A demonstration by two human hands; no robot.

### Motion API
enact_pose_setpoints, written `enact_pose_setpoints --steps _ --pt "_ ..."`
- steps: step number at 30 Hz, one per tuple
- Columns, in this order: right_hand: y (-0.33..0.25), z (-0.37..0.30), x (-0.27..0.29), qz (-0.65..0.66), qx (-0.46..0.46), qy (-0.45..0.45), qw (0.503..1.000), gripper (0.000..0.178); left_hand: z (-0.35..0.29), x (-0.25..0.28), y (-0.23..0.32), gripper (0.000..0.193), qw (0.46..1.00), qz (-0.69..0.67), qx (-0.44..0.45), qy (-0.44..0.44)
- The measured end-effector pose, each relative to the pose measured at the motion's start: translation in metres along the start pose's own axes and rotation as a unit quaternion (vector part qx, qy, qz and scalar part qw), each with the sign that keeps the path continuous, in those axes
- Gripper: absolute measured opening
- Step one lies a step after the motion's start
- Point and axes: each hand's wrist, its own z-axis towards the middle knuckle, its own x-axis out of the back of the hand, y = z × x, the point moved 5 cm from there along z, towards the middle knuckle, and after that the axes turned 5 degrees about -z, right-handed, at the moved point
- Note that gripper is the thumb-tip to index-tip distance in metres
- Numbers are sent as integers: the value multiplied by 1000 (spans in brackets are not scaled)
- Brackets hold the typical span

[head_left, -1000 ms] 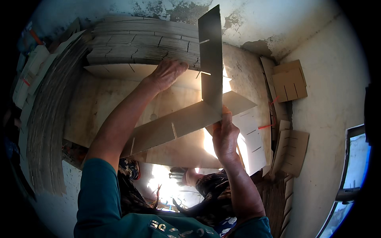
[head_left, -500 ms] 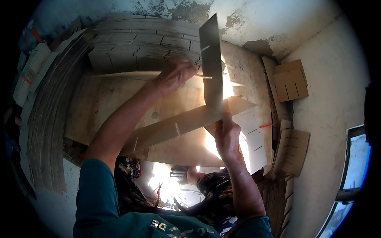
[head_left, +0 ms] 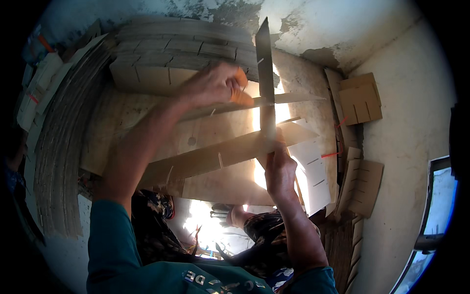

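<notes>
My right hand [head_left: 280, 169] is closed around the lower end of an upright cardboard strip [head_left: 265, 63], where it crosses a long slotted cardboard strip [head_left: 196, 160] slanting down to the left. Farther back, a second long cardboard strip [head_left: 293, 97] crosses the upright one at about mid-height. Beside that crossing is my left hand [head_left: 215, 87], its fingers bent and wearing orange finger covers. Motion smears this hand, so whether it grips the second strip cannot be made out. The left hand and forearm hide part of that strip.
A wooden board [head_left: 205, 188] lies beneath the work. Stacked slotted cardboard [head_left: 147, 76] stands at the back, with a tall stack [head_left: 56, 166] on the left. To the right, a pale slotted sheet [head_left: 313, 171] and cardboard pieces [head_left: 360, 105] lean near the wall [head_left: 406, 112].
The second long strip has shifted right and now extends past the upright strip. My left hand has moved slightly right. The upright strip has turned more edge-on; my right hand keeps its hold.
</notes>
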Motion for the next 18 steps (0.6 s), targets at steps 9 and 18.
enact_pose_setpoints --steps 9,18 --pt "-17 -15 3 58 -43 -6 997 31 43 -12 -108 50 873 488 -2 20" --pt "-16 -14 5 63 -41 -12 997 35 33 -28 -138 21 841 491 -163 162"
